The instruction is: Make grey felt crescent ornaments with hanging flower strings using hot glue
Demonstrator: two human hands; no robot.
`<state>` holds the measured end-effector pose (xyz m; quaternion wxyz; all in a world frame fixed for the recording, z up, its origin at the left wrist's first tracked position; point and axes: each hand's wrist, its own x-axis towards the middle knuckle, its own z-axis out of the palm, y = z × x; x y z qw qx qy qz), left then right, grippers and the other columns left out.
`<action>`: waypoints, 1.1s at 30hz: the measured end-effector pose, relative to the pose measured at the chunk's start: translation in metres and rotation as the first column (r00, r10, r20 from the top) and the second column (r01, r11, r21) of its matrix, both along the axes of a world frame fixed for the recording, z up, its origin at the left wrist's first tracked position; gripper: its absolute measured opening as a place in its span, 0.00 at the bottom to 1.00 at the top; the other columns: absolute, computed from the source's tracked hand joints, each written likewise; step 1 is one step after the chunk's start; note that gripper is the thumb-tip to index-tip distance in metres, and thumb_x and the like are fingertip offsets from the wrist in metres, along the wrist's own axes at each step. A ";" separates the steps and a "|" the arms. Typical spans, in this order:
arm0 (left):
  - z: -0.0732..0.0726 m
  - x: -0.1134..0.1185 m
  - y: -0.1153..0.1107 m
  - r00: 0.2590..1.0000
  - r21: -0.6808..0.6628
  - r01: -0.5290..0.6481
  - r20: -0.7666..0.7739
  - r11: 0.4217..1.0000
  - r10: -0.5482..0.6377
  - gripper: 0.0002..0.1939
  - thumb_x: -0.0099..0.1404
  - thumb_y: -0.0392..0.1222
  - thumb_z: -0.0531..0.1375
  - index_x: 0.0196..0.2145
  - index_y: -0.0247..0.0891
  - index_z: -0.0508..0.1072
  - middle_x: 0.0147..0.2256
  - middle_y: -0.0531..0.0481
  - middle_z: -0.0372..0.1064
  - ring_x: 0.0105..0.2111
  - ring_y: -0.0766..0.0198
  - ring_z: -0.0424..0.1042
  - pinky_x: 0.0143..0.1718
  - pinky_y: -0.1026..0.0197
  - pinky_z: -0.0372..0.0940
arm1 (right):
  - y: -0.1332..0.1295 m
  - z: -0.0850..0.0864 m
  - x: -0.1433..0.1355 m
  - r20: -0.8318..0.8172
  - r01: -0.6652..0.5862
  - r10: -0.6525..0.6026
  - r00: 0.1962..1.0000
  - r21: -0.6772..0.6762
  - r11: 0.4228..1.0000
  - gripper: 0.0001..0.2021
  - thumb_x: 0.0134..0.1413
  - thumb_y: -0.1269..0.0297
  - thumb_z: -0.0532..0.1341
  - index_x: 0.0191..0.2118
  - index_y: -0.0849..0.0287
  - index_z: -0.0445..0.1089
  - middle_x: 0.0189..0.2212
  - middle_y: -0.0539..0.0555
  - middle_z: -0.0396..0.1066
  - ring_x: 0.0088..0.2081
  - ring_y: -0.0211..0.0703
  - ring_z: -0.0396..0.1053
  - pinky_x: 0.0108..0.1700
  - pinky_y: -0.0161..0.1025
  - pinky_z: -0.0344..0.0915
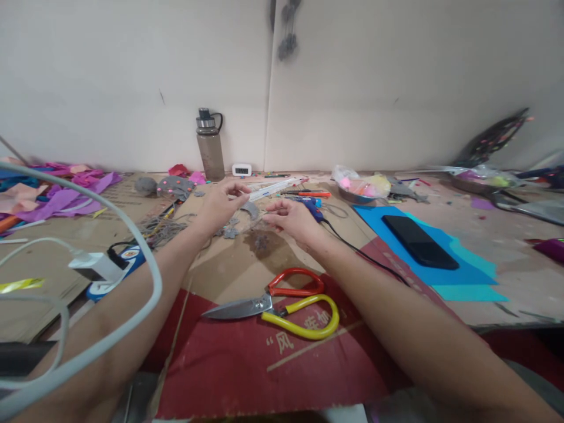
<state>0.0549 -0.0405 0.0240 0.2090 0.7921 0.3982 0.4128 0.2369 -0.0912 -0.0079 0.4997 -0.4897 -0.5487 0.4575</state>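
Note:
My left hand (224, 202) is above the cardboard with its fingers bent and a gap between thumb and forefinger; nothing shows in it. To its right, my right hand (293, 220) has thumb and fingertips drawn together in a pinch, and whatever they hold is too small to make out. A grey crescent-shaped piece (250, 210) lies between the two hands. Small grey cut-out pieces (230, 231) lie just below my left hand. A darker grey flower-like shape (261, 242) rests on the cardboard under my right hand.
Scissors (269, 306) with red and yellow handles lie on the red-and-brown cardboard (220, 376). A blue corded tool (312, 207) is beyond my right hand. A phone (418, 241) rests on blue sheets. A bottle (210, 150) stands behind; a white cable (152, 276) crosses the left.

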 end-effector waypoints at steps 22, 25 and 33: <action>0.016 -0.015 0.000 0.926 -0.517 0.350 0.318 0.781 -0.205 0.18 0.49 0.49 0.69 0.32 0.32 0.75 0.28 0.47 0.73 0.25 0.68 0.70 0.27 0.65 0.63 | 0.024 0.027 -0.032 -0.186 0.127 -0.073 0.980 0.301 0.945 0.14 0.42 0.62 0.66 0.36 0.56 0.65 0.32 0.49 0.71 0.36 0.37 0.70 0.38 0.36 0.65; 0.017 -0.026 0.008 0.919 -0.509 0.323 0.369 0.798 -0.137 0.16 0.49 0.48 0.69 0.28 0.32 0.73 0.26 0.48 0.72 0.24 0.69 0.69 0.25 0.66 0.62 | 0.037 0.031 -0.039 -0.227 0.113 -0.059 0.972 0.234 0.966 0.14 0.43 0.60 0.65 0.37 0.57 0.65 0.35 0.50 0.73 0.37 0.37 0.69 0.36 0.34 0.64; 0.005 -0.045 0.028 0.917 -0.608 0.251 0.398 0.753 0.015 0.13 0.47 0.41 0.70 0.26 0.32 0.71 0.24 0.52 0.69 0.18 0.77 0.59 0.16 0.73 0.51 | 0.065 0.030 -0.047 -0.317 0.096 -0.054 0.947 0.117 0.989 0.14 0.41 0.62 0.66 0.35 0.56 0.65 0.33 0.49 0.73 0.28 0.32 0.65 0.28 0.31 0.58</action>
